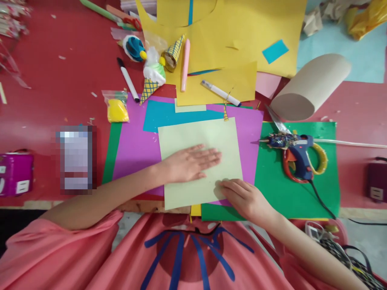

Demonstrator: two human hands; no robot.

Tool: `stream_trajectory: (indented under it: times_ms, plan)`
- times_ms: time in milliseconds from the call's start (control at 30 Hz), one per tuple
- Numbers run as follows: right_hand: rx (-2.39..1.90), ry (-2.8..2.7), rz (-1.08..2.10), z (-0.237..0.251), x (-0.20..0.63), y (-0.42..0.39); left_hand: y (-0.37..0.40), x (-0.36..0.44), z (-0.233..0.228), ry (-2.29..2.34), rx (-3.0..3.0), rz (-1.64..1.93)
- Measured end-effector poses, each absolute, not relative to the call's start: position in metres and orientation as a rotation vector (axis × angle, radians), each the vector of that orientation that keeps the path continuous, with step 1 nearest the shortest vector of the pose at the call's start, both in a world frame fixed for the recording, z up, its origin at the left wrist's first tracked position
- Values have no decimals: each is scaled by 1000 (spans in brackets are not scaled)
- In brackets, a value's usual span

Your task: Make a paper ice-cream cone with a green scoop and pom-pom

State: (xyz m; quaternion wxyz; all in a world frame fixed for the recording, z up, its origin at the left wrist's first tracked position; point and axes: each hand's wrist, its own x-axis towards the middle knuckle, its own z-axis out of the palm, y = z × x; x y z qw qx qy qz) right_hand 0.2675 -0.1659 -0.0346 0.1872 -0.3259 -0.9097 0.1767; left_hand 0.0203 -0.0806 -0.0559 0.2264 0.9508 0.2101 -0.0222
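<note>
A pale cream sheet (199,135) of craft paper or foam lies over purple and blue sheets in front of me. My left hand (193,163) rests flat on its middle, fingers stretched out to the right. At the sheet's lower right corner, my right hand (242,197) is closed, its fingers bent over the edge with the fingertips on the surface. The thumb of that hand is hidden, and so is the corner itself. Under the pale sheet show the purple sheet (133,149), the blue sheet (163,117) and a green sheet (275,193).
A glue gun (299,149), scissors (319,159) and a cardboard tube (313,86) lie to the right. Behind are yellow sheets (242,24), markers (220,92), small ice-cream cone crafts (151,82) and a bag of yellow clay (117,109). A blurred phone-like object (77,159) lies left.
</note>
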Motion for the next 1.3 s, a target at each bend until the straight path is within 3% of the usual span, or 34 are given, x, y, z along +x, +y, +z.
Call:
stream_trajectory:
  times_ms: [133, 300, 800, 1000, 1100, 1300]
  plan:
    - [-976, -2502, 572, -35, 269, -169, -44, -19, -48, 1052, 2560, -162]
    - [-982, -2512, 618, -31, 274, -169, -39, -53, -29, 1602, 2350, 16]
    - [-1106, -2589, 410, -41, 273, -175, -27, -38, -18, 1581, 2093, 129]
    - [-1150, -2559, 389, -37, 276, -168, -11, -35, 4, 1698, 2243, 215]
    - [-1164, -2472, 408, -36, 281, -167, 16, -51, 22, 1974, 2321, 284]
    - [-1240, -2275, 458, -38, 287, -168, 82, -82, 17, 2452, 1955, -259]
